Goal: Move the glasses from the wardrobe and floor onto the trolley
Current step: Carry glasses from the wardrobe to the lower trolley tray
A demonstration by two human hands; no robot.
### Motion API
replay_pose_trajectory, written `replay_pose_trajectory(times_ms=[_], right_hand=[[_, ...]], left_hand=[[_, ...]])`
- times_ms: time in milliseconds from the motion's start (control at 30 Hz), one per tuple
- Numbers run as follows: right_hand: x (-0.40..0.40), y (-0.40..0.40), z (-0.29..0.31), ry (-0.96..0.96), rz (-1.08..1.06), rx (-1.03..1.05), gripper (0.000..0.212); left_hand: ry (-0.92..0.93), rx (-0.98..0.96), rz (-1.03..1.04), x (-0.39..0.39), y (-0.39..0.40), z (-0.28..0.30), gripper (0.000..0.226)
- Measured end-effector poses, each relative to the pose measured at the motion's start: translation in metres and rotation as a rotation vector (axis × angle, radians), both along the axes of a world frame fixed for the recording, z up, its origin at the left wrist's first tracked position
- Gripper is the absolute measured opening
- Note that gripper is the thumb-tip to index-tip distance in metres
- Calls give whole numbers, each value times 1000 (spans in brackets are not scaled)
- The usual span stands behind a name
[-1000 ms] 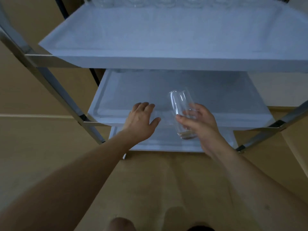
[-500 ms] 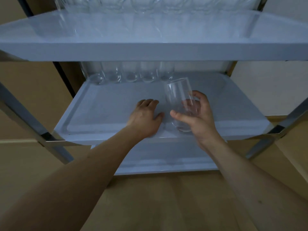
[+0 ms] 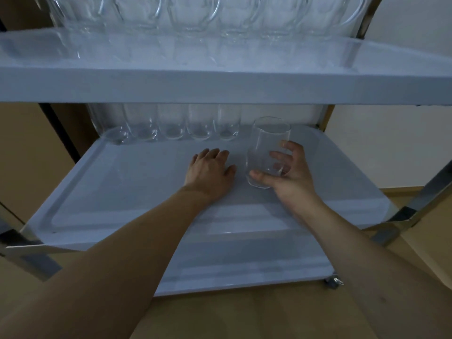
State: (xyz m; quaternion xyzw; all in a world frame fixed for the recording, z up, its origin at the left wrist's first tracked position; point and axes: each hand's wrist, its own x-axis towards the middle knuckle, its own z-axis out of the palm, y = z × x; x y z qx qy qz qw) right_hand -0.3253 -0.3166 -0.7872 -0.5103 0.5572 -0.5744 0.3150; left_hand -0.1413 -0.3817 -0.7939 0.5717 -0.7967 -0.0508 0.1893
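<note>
Glass (image 3: 267,148) carried deeper, five glasses (image 3: 171,126) behind

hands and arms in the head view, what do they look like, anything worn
Both forearms are bare as far as the frame shows: no sleeves, gloves, watch or bracelets. No rings are visible on the left hand or the right hand. The right forearm has a small dark spot.

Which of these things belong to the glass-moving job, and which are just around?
Part of the job:
- glass, gripped by the right hand
- row of glasses at the middle shelf's back
- middle shelf
- left hand, flat on the shelf

Just around:
- wooden floor
- castor wheel
</note>
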Motion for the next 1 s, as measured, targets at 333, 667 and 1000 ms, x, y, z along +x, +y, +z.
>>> replay_pose_trajectory(times_ms=[333,667,1000], right_hand=[[-16,-71,-3,119,-51,-14,93],[-16,-148,-16,156,-224,-14,84],[-15,-177,-12,389,-230,67,98]], left_hand=[[-74,-29,-40,-4,1,-14,57],[-122,-97,-31,-5,5,-17,48],[-143,-121,-26,-7,2,-18,47]])
